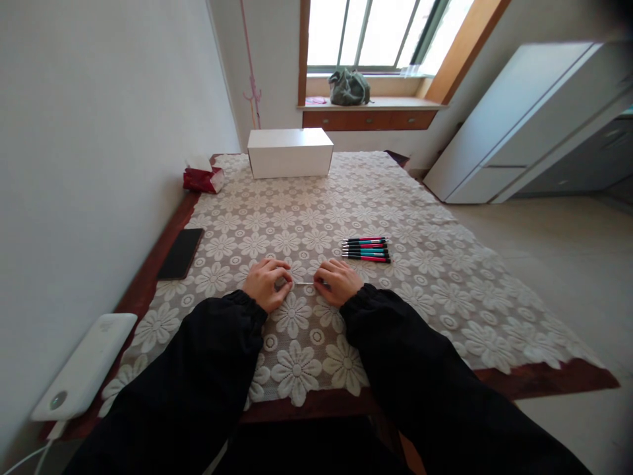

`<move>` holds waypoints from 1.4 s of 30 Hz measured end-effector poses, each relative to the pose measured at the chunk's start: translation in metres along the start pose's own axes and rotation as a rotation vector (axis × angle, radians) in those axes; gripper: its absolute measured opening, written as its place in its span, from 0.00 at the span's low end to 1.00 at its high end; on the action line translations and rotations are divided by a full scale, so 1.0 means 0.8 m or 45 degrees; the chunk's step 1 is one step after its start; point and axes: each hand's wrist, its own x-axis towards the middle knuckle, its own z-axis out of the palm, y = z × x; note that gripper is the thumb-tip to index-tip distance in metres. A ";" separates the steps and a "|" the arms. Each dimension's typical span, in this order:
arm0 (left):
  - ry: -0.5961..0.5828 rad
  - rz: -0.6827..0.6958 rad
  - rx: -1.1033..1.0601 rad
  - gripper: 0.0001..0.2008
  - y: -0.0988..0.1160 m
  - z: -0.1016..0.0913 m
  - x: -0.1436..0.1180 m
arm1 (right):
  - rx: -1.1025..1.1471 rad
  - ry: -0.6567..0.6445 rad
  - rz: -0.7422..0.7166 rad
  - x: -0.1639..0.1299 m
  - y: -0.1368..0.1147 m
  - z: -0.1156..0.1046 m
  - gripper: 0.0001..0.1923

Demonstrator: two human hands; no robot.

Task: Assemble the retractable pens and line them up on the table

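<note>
Two hands are resting on a lace tablecloth (395,198) with a flower pattern, which is covering a dark wooden table (544,382); both are coming out of black sleeves. The left hand (266,282) and the right hand (337,281) are curled, each pinching one end of a thin pale rod (304,284) that is lying flat between them on the cloth. Just beyond the right hand, a row of pens (366,249) in pink and teal is lying side by side. A black phone (180,253) is sitting near the left edge, a white box (289,152) and a red tissue pack (203,178) are standing at the far end, and a white device (84,369) is lying by the wall. A green bag (349,88) is sitting on the sill under a bright window.
</note>
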 end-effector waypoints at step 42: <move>-0.061 0.117 -0.006 0.18 0.000 0.001 -0.002 | 0.017 0.178 0.014 0.000 0.015 -0.002 0.08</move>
